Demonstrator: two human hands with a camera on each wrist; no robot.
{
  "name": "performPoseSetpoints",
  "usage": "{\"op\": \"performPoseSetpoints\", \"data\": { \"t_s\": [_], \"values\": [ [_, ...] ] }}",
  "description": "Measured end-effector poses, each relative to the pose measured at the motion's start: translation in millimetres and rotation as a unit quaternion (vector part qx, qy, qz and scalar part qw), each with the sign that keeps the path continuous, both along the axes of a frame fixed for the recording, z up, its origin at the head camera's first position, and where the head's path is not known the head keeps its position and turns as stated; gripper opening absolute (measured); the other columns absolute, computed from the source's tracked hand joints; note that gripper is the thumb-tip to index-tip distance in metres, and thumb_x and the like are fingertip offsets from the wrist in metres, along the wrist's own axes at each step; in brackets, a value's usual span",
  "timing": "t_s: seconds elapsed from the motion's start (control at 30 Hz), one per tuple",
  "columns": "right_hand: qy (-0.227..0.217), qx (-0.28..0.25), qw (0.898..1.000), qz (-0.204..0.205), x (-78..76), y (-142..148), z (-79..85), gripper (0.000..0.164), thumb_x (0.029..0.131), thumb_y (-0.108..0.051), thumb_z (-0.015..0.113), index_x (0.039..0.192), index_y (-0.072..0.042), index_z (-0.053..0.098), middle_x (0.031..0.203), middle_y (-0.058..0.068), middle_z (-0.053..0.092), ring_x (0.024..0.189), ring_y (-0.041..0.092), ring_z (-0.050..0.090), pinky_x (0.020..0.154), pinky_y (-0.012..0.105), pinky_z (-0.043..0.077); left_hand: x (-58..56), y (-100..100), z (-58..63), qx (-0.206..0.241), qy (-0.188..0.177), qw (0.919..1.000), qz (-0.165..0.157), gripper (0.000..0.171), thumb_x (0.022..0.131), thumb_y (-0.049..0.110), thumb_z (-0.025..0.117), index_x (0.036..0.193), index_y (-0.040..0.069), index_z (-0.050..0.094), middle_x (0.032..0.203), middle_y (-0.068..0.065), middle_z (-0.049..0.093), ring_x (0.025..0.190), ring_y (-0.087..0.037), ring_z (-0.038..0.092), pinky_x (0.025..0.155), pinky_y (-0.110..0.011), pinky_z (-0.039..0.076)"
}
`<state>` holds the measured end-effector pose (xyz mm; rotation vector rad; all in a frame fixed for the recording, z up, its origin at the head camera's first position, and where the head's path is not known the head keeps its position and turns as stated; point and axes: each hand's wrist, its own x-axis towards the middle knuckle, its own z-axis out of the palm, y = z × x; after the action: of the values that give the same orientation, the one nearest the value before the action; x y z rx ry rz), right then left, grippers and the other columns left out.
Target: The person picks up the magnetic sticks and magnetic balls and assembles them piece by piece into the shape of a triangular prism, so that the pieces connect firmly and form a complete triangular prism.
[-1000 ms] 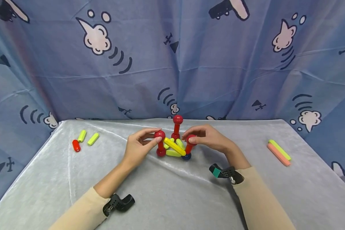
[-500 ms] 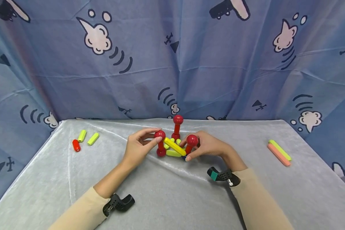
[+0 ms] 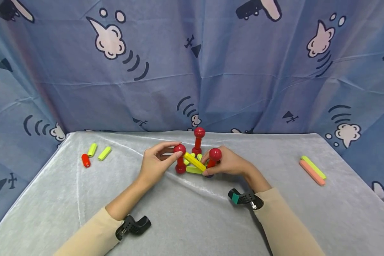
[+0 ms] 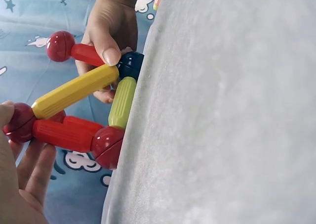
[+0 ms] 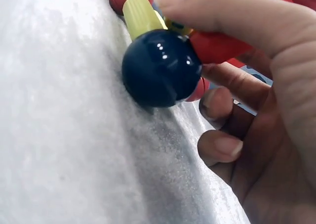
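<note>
A small frame of magnetic rods and balls stands on the table. My left hand pinches the red ball atop its front left post. From that ball a yellow magnetic rod slopes down towards the blue ball at the front right base. My right hand pinches the rod's lower end beside the blue ball, thumb in front, other fingers behind. The right red post leans outward, topped by a red ball. A lime rod joins the front base balls. Behind, a third red post stands upright.
At the left of the table lie two short lime rods and a short red rod. A longer salmon rod and a lime rod lie side by side at the right. A patterned blue curtain hangs behind.
My right hand has let go of the right post's top ball and moved down to the yellow rod's lower end by the blue ball. The left hand keeps its hold.
</note>
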<state>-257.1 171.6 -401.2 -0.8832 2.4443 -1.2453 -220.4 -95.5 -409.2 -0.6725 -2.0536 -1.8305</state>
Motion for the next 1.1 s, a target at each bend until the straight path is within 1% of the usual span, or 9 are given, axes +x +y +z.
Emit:
{"op": "performPoseSetpoints", "data": {
  "t_s": [0.23, 0.43, 0.63, 0.7, 0.83, 0.9, 0.97, 1.03, 1.1],
  "values": [
    [-0.001, 0.006, 1.0, -0.001, 0.7, 4, 3.2, 0.046, 0.071, -0.017, 0.093, 0.113, -0.013, 0.073, 0.118, 0.005, 0.073, 0.105, 0.02, 0.064, 0.094, 0.036, 0.052, 0.5, 1, 0.9, -0.007, -0.008, 0.9999, 0.0, 0.031, 0.088, 0.008, 0.078, 0.118, 0.005, 0.072, 0.117, -0.014, 0.074, 0.097, -0.011, 0.073, 0.083, -0.026, 0.061],
    [-0.023, -0.011, 1.0, 0.001, -1.4, 7, 1.3, 0.042, 0.073, -0.012, 0.091, 0.11, -0.009, 0.074, 0.113, 0.008, 0.074, 0.101, 0.024, 0.064, 0.09, 0.033, 0.053, 1.8, 2, 3.2, -0.016, -0.018, 0.9997, -0.003, 0.033, 0.088, 0.011, 0.078, 0.12, 0.006, 0.071, 0.119, -0.012, 0.073, 0.1, -0.021, 0.073, 0.083, -0.027, 0.062],
    [-0.031, -0.008, 0.999, -0.009, -2.3, 7, -0.2, 0.043, 0.073, -0.014, 0.091, 0.112, -0.009, 0.074, 0.113, 0.007, 0.075, 0.102, 0.021, 0.065, 0.091, 0.031, 0.054, 1.6, 2, 3.9, -0.023, -0.025, 0.9994, -0.005, 0.036, 0.088, 0.011, 0.079, 0.121, 0.005, 0.069, 0.12, -0.013, 0.072, 0.102, -0.026, 0.073, 0.083, -0.028, 0.062],
    [-0.033, -0.009, 0.999, -0.012, -2.6, 7, -0.6, 0.043, 0.073, -0.013, 0.091, 0.112, -0.009, 0.074, 0.113, 0.008, 0.074, 0.101, 0.022, 0.065, 0.089, 0.032, 0.055, 0.5, 1, 3.0, -0.029, -0.037, 0.9988, -0.015, 0.041, 0.088, 0.01, 0.079, 0.126, 0.005, 0.066, 0.122, -0.014, 0.072, 0.104, -0.028, 0.073, 0.085, -0.029, 0.062],
    [-0.023, -0.011, 0.999, -0.03, -4.7, 9, -3.3, 0.042, 0.075, -0.014, 0.09, 0.113, -0.008, 0.073, 0.109, 0.009, 0.074, 0.094, 0.023, 0.066, 0.086, 0.033, 0.056, -2.7, 0, -0.9, -0.055, -0.078, 0.9947, -0.038, 0.054, 0.088, 0.009, 0.078, 0.138, 0.009, 0.057, 0.123, -0.015, 0.072, 0.106, -0.028, 0.072, 0.089, -0.03, 0.061],
    [-0.014, -0.013, 0.999, -0.042, -6.1, 11, -4.5, 0.04, 0.076, -0.014, 0.089, 0.112, -0.008, 0.073, 0.107, 0.009, 0.075, 0.093, 0.022, 0.067, 0.087, 0.035, 0.056, -4.0, 1, -3.5, -0.063, -0.089, 0.9931, -0.043, 0.056, 0.088, 0.007, 0.077, 0.14, 0.011, 0.054, 0.121, -0.015, 0.073, 0.104, -0.028, 0.072, 0.089, -0.03, 0.061],
    [-0.007, -0.015, 0.998, -0.054, -6.9, 13, -5.0, 0.037, 0.077, -0.014, 0.088, 0.111, -0.008, 0.073, 0.106, 0.008, 0.075, 0.094, 0.021, 0.068, 0.09, 0.036, 0.056, -3.5, 1, -4.4, -0.061, -0.087, 0.9934, -0.045, 0.055, 0.087, 0.004, 0.077, 0.137, 0.009, 0.056, 0.118, -0.018, 0.073, 0.1, -0.028, 0.073, 0.087, -0.03, 0.061],
    [0.0, -0.019, 0.998, -0.063, -7.9, 15, -6.3, 0.034, 0.079, -0.014, 0.086, 0.11, -0.007, 0.073, 0.105, 0.008, 0.075, 0.096, 0.02, 0.068, 0.092, 0.035, 0.055, -2.1, 2, -4.5, -0.056, -0.075, 0.9945, -0.047, 0.05, 0.086, 0.0, 0.077, 0.132, 0.005, 0.059, 0.113, -0.02, 0.074, 0.096, -0.027, 0.074, 0.085, -0.029, 0.062],
    [0.008, -0.022, 0.997, -0.074, -8.6, 16, -7.7, 0.031, 0.081, -0.014, 0.085, 0.109, -0.006, 0.073, 0.103, 0.01, 0.074, 0.095, 0.02, 0.068, 0.091, 0.033, 0.055, -0.4, 4, -4.3, -0.055, -0.063, 0.9951, -0.053, 0.046, 0.084, -0.001, 0.077, 0.128, 0.002, 0.062, 0.11, -0.021, 0.074, 0.093, -0.026, 0.074, 0.082, -0.028, 0.062]
  ]
}}
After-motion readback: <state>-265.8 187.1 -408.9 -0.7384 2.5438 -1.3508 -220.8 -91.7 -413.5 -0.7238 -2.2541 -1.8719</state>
